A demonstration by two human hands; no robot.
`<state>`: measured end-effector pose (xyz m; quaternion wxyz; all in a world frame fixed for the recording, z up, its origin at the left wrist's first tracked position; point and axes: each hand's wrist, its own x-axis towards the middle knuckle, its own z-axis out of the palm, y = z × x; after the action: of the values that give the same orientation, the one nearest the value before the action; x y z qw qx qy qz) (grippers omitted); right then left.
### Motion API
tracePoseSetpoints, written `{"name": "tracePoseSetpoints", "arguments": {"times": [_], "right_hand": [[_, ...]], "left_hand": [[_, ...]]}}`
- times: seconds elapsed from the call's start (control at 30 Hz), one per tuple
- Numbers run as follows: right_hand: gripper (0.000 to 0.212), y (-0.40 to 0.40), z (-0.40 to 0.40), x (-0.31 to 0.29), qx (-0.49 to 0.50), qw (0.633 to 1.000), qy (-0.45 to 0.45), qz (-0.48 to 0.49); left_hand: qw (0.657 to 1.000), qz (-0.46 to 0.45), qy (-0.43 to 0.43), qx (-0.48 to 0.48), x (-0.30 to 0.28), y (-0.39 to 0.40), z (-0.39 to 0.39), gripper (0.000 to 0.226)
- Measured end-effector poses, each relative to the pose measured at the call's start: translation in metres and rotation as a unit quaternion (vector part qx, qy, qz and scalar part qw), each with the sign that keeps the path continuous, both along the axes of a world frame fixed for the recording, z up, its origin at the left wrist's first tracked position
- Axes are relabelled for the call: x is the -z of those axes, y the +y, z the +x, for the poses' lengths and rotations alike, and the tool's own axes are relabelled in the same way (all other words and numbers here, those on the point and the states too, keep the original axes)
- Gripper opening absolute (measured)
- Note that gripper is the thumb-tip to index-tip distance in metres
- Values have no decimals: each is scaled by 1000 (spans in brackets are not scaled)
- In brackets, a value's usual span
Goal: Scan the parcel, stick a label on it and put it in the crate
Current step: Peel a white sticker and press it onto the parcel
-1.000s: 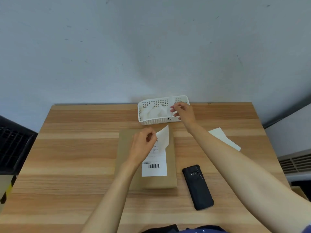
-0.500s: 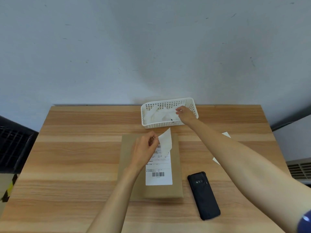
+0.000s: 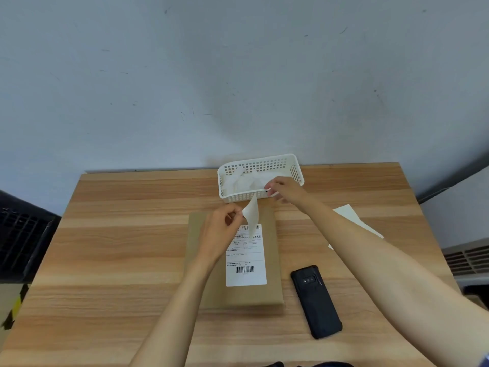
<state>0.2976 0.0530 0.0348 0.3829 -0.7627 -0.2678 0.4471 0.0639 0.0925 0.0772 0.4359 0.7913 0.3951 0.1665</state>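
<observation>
Wooden table (image 3: 119, 247) against a scuffed grey wall (image 3: 238, 75). Blank white sheet (image 3: 354, 221) lies flat near the table's right edge. Black slatted crate-like object (image 3: 23, 239) off the left edge, white vented unit (image 3: 468, 258) off the right.

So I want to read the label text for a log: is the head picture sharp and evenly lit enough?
Head view: soft even light, no glare; label barcodes show, fine print too small; table edges bow from the wide lens.
</observation>
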Motion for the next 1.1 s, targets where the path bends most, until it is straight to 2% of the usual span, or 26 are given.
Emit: {"name": "tracePoseSetpoints", "arguments": {"times": [0.17,0.23,0.37,0.57,0.63,0.87,0.97,1.03,1.1], "right_hand": [[42,-25,-16,-8,-116,986,94,-73],[45,-33,-23,-10,-123,981,132,-74],[38,-45,-34,-16,-103,977,184,-30],[29,-59,-42,-24,-80,984,155,28],[29,-64,-45,-25,-84,983,155,46],[38,-78,-64,-32,-92,985,121,83],[22,-82,-74,-37,-99,985,113,86],[10,-83,-80,-40,-103,984,118,86],[9,-82,-86,-42,-101,984,122,80]], "left_hand": [[1000,25,4,14,-9,-7,-11,15],[999,32,4,20,-14,-12,-15,16],[998,56,6,35,-24,-25,-23,15],[997,66,49,6,-14,-38,-42,24],[998,52,27,-9,-13,-44,-47,30],[991,-32,-81,-99,-10,-58,-59,14],[983,-46,-119,-130,-6,-53,-64,5],[982,-51,-126,-135,-4,-49,-68,7],[979,-65,-133,-137,-5,-45,-73,9]]}}
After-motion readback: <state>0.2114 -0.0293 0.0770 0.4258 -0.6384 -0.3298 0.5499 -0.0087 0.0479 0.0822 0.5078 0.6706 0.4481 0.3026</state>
